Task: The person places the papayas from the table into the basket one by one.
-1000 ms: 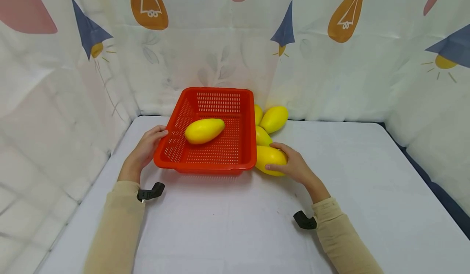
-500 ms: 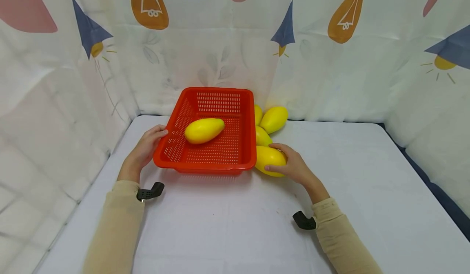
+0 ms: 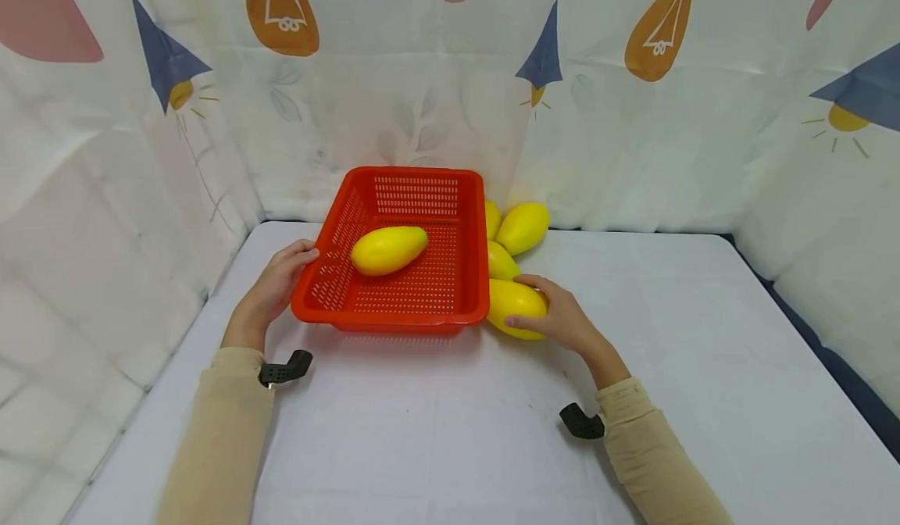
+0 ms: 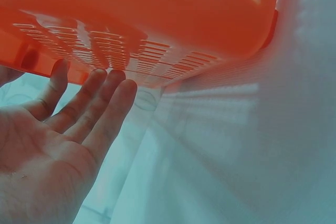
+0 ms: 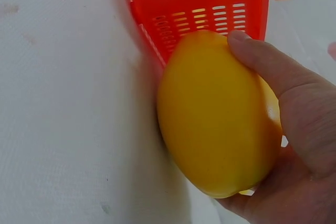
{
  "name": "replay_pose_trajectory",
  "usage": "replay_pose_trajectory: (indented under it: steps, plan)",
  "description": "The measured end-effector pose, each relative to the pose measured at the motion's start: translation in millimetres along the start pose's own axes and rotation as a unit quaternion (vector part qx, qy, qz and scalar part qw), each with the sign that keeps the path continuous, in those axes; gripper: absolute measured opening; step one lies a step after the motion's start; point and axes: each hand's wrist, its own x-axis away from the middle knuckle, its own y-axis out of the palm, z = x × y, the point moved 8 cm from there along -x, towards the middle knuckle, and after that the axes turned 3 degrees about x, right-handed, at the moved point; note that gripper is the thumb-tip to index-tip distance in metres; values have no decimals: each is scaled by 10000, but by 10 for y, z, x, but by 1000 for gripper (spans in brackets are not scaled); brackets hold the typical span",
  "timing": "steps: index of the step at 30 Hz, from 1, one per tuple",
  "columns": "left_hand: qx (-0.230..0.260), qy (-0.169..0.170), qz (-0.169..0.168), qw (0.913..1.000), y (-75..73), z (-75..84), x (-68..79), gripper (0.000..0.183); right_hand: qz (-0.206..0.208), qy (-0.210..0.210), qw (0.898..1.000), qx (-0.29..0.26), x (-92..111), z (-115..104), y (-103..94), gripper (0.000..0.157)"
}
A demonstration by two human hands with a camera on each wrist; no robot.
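Observation:
A red plastic basket [image 3: 398, 327] with slotted walls holds one yellow mango [image 3: 389, 251]. My left hand [image 3: 277, 283] holds the basket's left rim; in the left wrist view its fingers [image 4: 105, 103] lie against the outer wall below the rim, while the thumb is mostly out of frame. To the right of the basket my right hand [image 3: 566, 318] grips a large yellow mango [image 5: 215, 114] from its right side, thumb on one side and fingers on the other. That mango lies on the table beside the basket's right wall. The fingers behind it are partly hidden.
Several more yellow mangoes [image 3: 525, 229] lie behind the gripped one, along the basket's right side, some partly hidden by it. A white cloth covers the table [image 3: 703, 337]. Patterned curtains [image 3: 450, 87] hang at the back and on both sides.

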Motion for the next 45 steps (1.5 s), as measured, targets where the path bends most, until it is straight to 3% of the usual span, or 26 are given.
replay_pose_trajectory:
  steps: [45]
  plan:
    - [52,78,-30,10000,2,20,-2,19,477,246,9985,-138,55,-3,-384,68]
